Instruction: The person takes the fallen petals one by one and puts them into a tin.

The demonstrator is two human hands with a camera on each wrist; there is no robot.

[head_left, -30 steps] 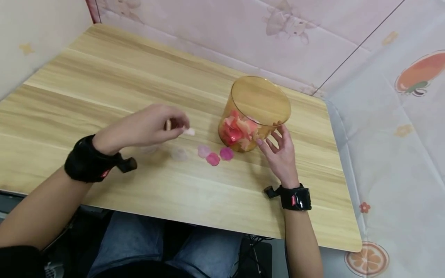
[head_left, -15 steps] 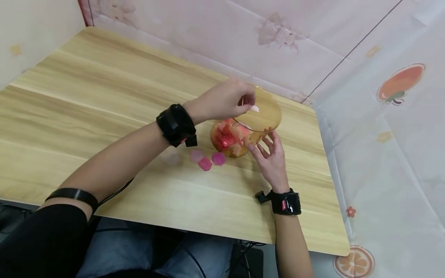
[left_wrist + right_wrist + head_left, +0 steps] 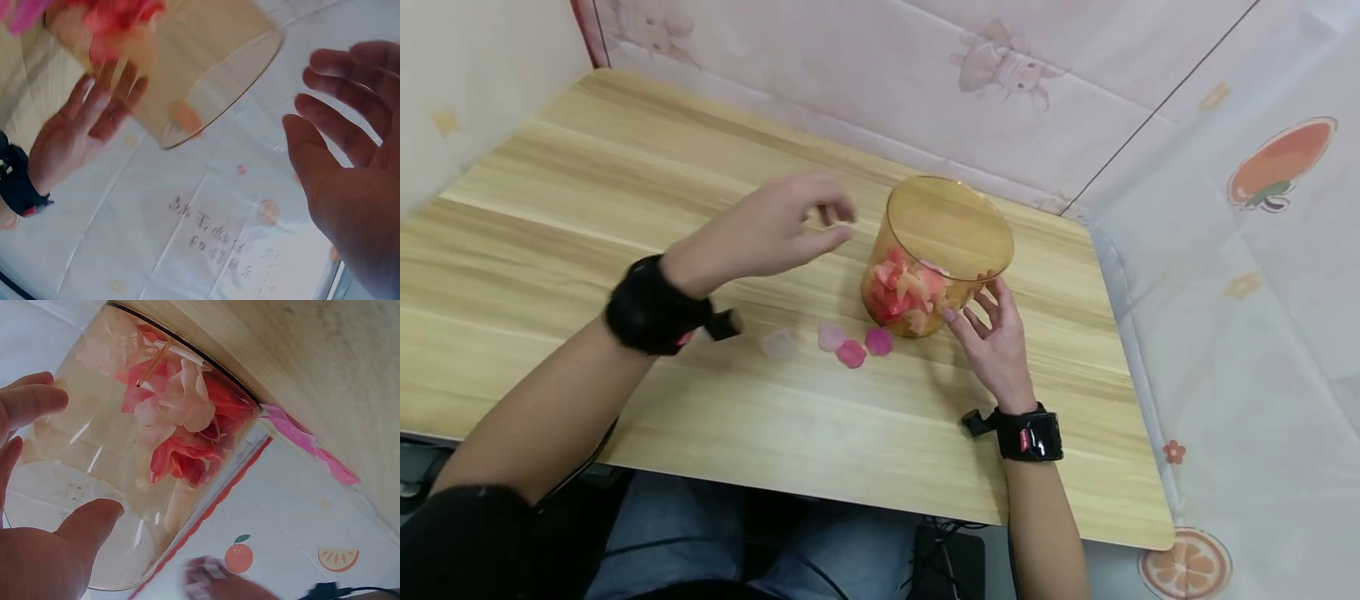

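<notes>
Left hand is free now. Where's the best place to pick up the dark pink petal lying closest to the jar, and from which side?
Pinch the dark pink petal by its near-left edge, coming from above and from the left. It lies flat on the table, close to the jar, and the right hand rests against the jar's right side, so that side is crowded. Another petal appears to touch it, so lift gently.

A clear amber cylindrical jar (image 3: 942, 254) stands upright on the bench, open at the top, its lower half filled with red, pink and pale orange petals (image 3: 904, 287). Just left of its base, four loose petals (image 3: 850, 345) lie flat in a short row on the wood: one pale, two pink, one deeper red.
</notes>
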